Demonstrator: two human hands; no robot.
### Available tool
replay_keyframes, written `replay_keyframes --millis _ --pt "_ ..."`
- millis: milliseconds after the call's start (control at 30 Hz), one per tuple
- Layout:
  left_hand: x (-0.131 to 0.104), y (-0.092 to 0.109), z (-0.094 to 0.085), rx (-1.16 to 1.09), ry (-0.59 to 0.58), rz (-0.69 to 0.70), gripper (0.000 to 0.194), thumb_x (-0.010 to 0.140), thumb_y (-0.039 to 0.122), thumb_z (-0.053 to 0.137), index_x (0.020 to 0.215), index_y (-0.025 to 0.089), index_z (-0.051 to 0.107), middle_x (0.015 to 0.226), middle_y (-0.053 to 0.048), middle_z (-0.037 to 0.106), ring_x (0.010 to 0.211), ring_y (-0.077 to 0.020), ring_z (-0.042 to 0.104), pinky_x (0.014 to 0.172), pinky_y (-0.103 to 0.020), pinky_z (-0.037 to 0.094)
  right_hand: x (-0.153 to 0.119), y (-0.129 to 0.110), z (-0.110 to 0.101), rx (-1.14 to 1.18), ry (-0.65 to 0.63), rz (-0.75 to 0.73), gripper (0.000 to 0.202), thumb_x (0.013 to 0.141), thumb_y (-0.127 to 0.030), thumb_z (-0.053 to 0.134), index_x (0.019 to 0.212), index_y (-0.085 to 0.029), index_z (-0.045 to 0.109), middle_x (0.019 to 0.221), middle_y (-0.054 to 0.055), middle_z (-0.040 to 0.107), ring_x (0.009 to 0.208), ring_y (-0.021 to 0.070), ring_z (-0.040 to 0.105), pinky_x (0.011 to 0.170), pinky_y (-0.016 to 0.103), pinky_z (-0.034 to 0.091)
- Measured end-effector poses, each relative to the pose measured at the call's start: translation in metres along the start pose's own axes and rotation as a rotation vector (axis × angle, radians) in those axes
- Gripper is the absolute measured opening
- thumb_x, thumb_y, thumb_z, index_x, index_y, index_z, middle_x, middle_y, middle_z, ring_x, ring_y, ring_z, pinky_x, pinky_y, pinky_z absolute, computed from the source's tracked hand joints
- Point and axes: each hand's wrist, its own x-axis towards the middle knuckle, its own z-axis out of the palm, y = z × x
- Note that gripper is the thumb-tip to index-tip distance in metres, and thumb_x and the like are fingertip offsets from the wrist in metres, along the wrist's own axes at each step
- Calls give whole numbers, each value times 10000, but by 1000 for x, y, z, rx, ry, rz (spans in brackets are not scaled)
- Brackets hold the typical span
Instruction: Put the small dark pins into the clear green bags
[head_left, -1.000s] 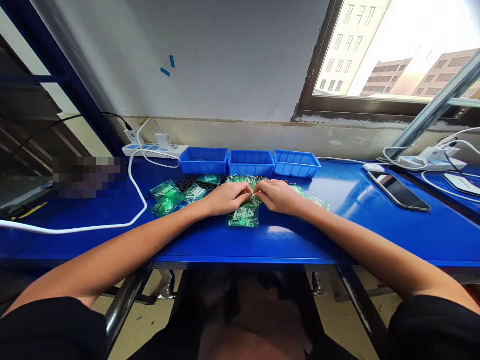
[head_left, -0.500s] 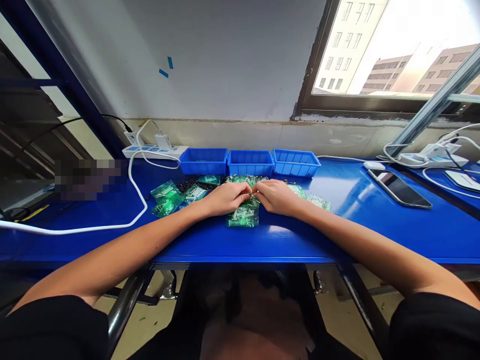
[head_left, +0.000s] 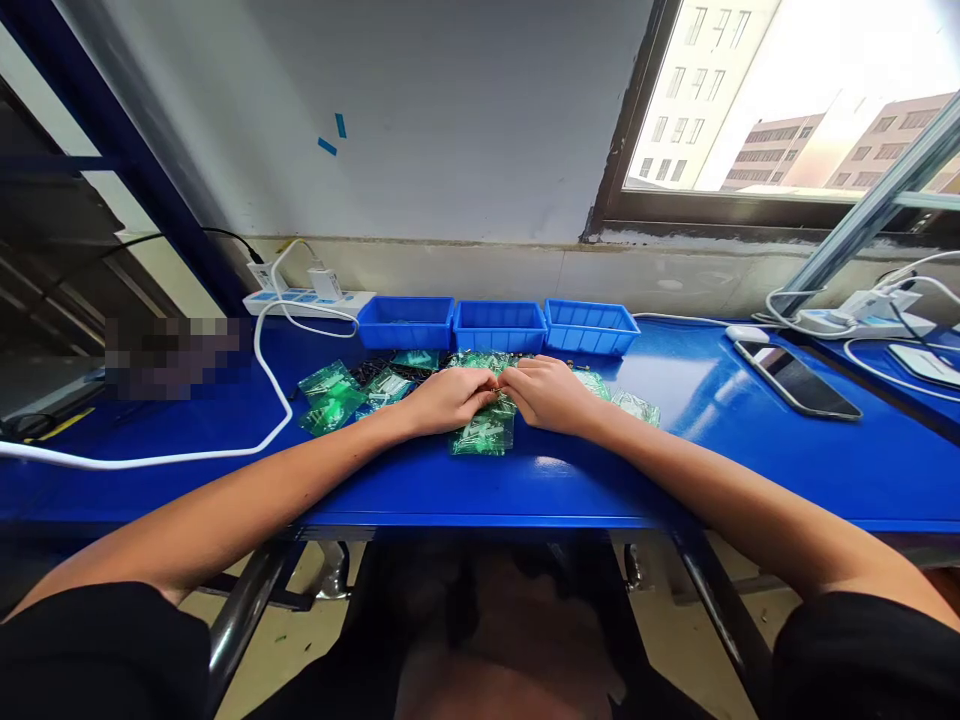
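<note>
A small piece (head_left: 496, 394) is pinched between the thumbs and fingers of the left hand (head_left: 452, 398) and the right hand (head_left: 553, 392), whose tips are pressed together at the middle of the work. The piece is mostly hidden by the fingers, so its shape and material cannot be made out. From its size it is judged to be very light and easily dropped; it would best be taken near its ends, with a fingertip pinch and little force.

Just below the fingertips, a green-tinted packet (head_left: 482, 436) is laid flat on the blue table (head_left: 450, 490). Its film is judged to be thin, soft and rather slippery, with pale, stiff-looking contents inside; it would be held more surely by an edge or corner than by its glossy face.

Beyond the left hand, more green packets (head_left: 330, 400) are spread beside dark small parts (head_left: 369, 371), and a paler packet (head_left: 637, 406) is seen past the right wrist. Farther back, the left bin (head_left: 406, 337), the middle bin (head_left: 500, 341) and the right bin (head_left: 589, 343) are lined up along the wall.
</note>
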Motion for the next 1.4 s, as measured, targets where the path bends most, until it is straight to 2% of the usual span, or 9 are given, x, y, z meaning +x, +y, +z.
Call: replay_keyframes --millis 300,433,633,867,1100,1300,1400 --pt "-2 1 0 49 40 22 183 864 257 425 881 154 576 746 -31 619 651 -160 552 618 -257 386 -1 2 -4 129 -10 45 188 872 -168 397 790 -152 565 713 66 625 659 157 551 628 253 356" --pt "-2 2 -1 39 64 14 207 880 274 397 909 156 565 729 -25 615 640 -159 553 601 -256 386 -3 6 -3 174 81 34 184 864 -172 407 832 -149 586 735 66 650 696 164 579 668 259 388" --pt "-1 3 -1 45 70 21 267 925 283 309 890 159 544 694 -23 592 604 -154 541 582 -256 384 -4 8 -2 174 225 -19 176 875 -226 431 907 -158 590 652 27 622 609 147 544 609 256 372" --pt "-2 4 -2 76 49 9 245 924 263 322 866 165 539 738 -36 603 670 -168 562 632 -270 403 -4 10 3 133 268 -85 184 880 -197 433 845 -153 608 671 42 646 624 144 562 609 255 378" --pt "-2 6 -3 64 37 -4 265 929 265 301 847 170 535 703 -28 582 628 -162 539 610 -265 392 -3 10 1 105 341 -133 211 897 -208 421 813 -171 612 662 29 660 619 138 570 595 255 367" --pt "-2 6 -2 23 39 -16 271 929 273 300 906 174 551 692 -21 590 633 -165 553 628 -265 405 -3 10 0 102 407 -110 218 886 -191 425 774 -165 610 646 30 659 601 135 570 584 253 369" --pt "-2 5 -1 27 42 -7 272 930 269 300 923 172 554 721 -26 614 647 -163 567 635 -262 413 -3 11 0 159 352 -51 177 856 -173 447 780 -170 608 659 30 656 616 139 572 590 250 375"
